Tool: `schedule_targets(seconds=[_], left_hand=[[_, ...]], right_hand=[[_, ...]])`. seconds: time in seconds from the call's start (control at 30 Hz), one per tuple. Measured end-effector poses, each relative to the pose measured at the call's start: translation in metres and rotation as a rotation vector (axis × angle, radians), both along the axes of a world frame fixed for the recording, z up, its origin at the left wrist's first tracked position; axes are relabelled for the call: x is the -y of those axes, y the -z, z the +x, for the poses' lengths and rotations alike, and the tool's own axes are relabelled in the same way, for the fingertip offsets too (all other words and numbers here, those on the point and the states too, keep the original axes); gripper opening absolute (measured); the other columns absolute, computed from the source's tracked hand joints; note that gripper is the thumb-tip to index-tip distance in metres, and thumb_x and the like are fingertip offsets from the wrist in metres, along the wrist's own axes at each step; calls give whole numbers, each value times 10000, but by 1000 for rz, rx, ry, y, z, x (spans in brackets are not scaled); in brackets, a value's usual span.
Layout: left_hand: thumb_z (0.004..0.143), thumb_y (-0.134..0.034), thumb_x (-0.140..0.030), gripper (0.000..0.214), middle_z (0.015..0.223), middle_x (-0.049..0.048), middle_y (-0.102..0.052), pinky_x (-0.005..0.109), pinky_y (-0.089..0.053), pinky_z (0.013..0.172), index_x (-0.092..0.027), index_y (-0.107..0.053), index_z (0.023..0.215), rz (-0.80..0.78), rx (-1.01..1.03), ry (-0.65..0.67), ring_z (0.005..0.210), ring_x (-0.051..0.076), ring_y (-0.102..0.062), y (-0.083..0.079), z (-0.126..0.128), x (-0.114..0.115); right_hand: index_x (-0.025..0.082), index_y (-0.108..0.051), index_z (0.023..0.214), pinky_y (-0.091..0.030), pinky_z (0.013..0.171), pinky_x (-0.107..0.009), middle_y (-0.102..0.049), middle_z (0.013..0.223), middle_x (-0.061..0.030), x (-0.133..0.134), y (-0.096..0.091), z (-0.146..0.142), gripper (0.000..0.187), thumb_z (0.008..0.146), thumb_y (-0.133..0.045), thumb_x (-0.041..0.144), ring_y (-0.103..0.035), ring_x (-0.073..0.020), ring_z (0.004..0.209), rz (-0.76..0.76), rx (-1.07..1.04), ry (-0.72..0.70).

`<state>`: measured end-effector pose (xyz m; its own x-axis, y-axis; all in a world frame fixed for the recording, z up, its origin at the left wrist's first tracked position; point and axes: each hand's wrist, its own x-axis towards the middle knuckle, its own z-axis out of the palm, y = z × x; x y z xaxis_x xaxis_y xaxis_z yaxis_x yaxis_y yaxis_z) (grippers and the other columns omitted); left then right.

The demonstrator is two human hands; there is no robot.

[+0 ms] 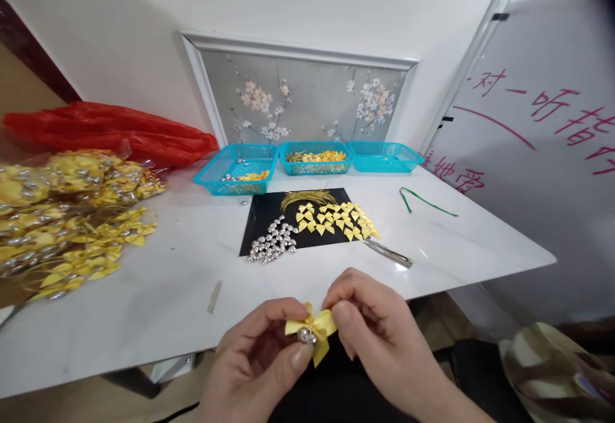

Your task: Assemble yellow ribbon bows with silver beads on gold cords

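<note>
Just past the table's front edge, my left hand (262, 356) pinches a yellow ribbon bow (323, 323) together with a small silver bell (305, 336) at its middle. The thumb presses against the bell and the index finger lies behind the bow. My right hand (379, 327) is closed, thumb and index finger pinching the bow's right loop. Beyond both hands, a black mat (259, 218) bears loose silver bells (273, 241), several yellow bows (336, 219) and a bundle of gold cords (307, 199). Metal tweezers (389, 253) lie at the mat's right corner.
Three blue baskets (206, 179) stand along the wall; two hold bells, bows or cords. Finished-looking bow pieces (96, 250) and bagged ones (72, 179) pile up at left, before a red bag (110, 128). A green cord (427, 199) lies on the right of the white table (182, 295).
</note>
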<state>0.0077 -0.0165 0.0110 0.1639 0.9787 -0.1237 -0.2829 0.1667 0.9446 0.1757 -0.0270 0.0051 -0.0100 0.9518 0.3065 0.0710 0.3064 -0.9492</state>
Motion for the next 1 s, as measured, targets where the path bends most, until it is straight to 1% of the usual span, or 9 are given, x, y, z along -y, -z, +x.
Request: schedule_targets(seconds=[0.1,0.2,0.33,0.47,0.6,0.7,0.77,0.87,1.0], left_hand=[[579,-990,-436,351,691,1,-702,177,-509,606,-241,-823,819,-94,154,108,636,121,-600,0,-3,-2],[637,-979,-368,312,700,3,-704,163,-522,583,-237,-833,880,-210,343,256,597,98,-631,4,-5,-4],[682,-965,-278,276,706,4,-702,136,-534,544,-206,-839,917,-311,519,348,590,82,-652,13,-4,-9],[679,-970,-234,315,709,1,-714,108,-532,548,-211,-833,962,-420,579,365,593,63,-655,14,-4,-12],[742,-924,-355,296,843,37,-762,206,-608,680,-217,-831,987,-385,455,368,740,133,-717,14,-3,-11],[823,-819,-504,350,1133,92,-776,367,-621,892,-242,-819,1054,-203,295,252,1082,269,-703,19,-4,-13],[830,-791,-550,392,1220,96,-765,415,-582,992,-254,-813,1085,-56,151,156,1202,315,-651,21,-4,-16],[794,-833,-515,368,1072,64,-810,334,-593,947,-255,-820,1054,111,-140,108,1060,281,-717,22,-4,-24],[800,-818,-492,278,918,19,-817,285,-631,844,-252,-811,940,129,-307,158,886,234,-763,24,1,-35]], right_hand=[[212,-707,952,-341,465,-233,-559,857,16,-7,-1,7,165,1004,-598,325,-472,-55,511,-21,-110,-87],[260,-761,1060,-387,517,-233,-576,912,5,-14,-2,11,152,944,-665,237,-505,-81,598,29,-112,-195],[282,-805,991,-467,647,-260,-627,920,-11,-22,-3,10,167,935,-679,189,-592,-135,767,127,-52,-287],[241,-789,907,-481,684,-262,-646,863,-6,-24,-5,7,162,947,-661,150,-602,-133,766,214,12,-250],[189,-724,889,-477,665,-256,-619,856,-21,-17,-10,8,169,961,-590,116,-599,-137,759,209,170,-125],[171,-683,889,-456,631,-261,-595,869,-33,-9,-13,12,164,976,-551,124,-583,-140,738,195,341,-29],[169,-676,902,-436,603,-269,-582,864,-34,-6,-14,13,180,986,-524,126,-566,-141,703,190,460,8],[168,-677,908,-437,609,-281,-579,848,-34,-5,-11,13,204,993,-500,113,-571,-149,693,173,564,40],[159,-677,911,-440,602,-258,-594,850,-34,-11,-5,13,201,993,-506,95,-570,-138,685,152,534,49]])
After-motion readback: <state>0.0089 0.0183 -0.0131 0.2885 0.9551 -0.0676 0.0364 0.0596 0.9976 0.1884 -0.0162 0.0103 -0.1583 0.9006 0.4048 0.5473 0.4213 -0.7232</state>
